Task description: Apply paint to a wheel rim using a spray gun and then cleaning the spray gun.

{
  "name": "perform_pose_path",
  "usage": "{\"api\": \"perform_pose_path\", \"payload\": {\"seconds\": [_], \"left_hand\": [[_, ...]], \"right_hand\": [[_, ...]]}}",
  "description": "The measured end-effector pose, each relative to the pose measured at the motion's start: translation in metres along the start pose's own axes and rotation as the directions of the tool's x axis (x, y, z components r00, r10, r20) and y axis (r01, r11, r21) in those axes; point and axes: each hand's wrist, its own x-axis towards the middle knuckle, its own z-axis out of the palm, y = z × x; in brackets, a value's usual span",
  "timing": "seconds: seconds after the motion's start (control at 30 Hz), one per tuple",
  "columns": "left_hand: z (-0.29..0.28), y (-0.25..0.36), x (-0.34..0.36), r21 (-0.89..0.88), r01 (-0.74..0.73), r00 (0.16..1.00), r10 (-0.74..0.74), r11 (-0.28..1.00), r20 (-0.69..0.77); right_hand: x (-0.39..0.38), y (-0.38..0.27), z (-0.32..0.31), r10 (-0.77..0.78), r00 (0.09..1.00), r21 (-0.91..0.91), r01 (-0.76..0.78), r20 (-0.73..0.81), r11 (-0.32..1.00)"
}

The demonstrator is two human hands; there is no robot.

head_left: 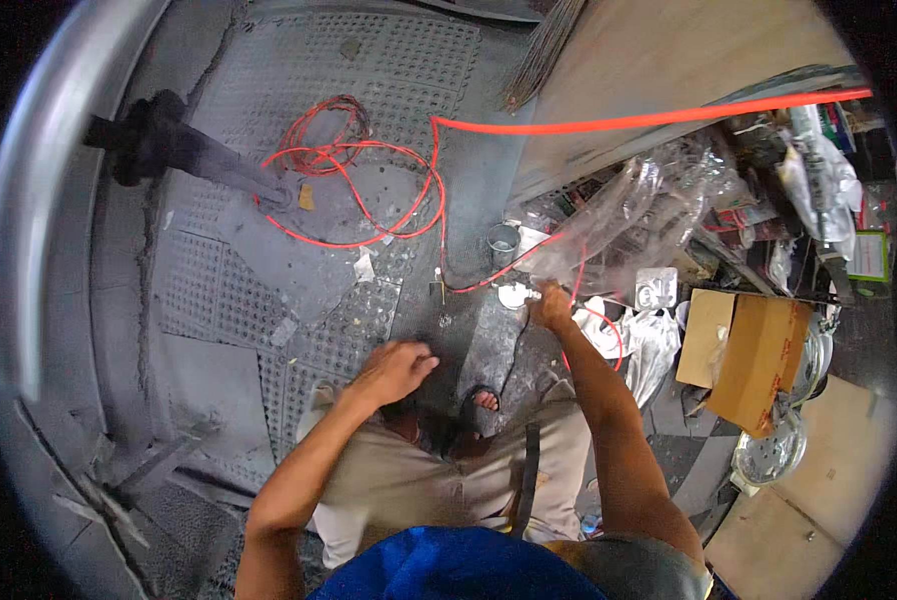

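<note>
Most of the floor [269, 270] carries loose loops of my red wire [369, 190], nothing coiled yet. My right hand [552, 305] pinches its near end beside a white piece [514, 295]; my left hand [394, 370] hangs half-curled, empty, above my knee.

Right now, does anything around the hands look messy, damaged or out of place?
Yes. The orange cable lies in a loose tangle across the grey floor mats, which look cracked and patched. Crumpled clear plastic wrap spills off the cluttered stall beside the right hand. The left hand holds nothing visible.
</note>
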Motion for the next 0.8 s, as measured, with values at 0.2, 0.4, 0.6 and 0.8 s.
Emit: {"api": "perform_pose_path", "payload": {"seconds": [0.2,0.4,0.6,0.8], "left_hand": [[0.073,-0.030,0.145,0.079,-0.122,0.981,0.109,0.989,0.158],[0.059,-0.053,0.208,0.109,-0.104,0.989,0.115,0.989,-0.095],[0.012,-0.039,0.224,0.075,-0.086,0.956,0.103,0.994,-0.275],[-0.048,-0.015,0.218,-0.144,0.035,0.970,-0.068,0.989,-0.233]], "right_hand": [[0.051,0.044,0.023,-0.052,0.984,-0.046,0.060,0.168,0.997],[0.075,0.070,0.037,-0.116,0.886,0.324,-0.040,0.449,0.945],[0.039,0.046,0.017,-0.407,0.880,0.328,0.320,0.244,0.889],[-0.029,-0.036,-0.074,-0.513,0.854,0.328,0.460,0.092,0.825]]}}
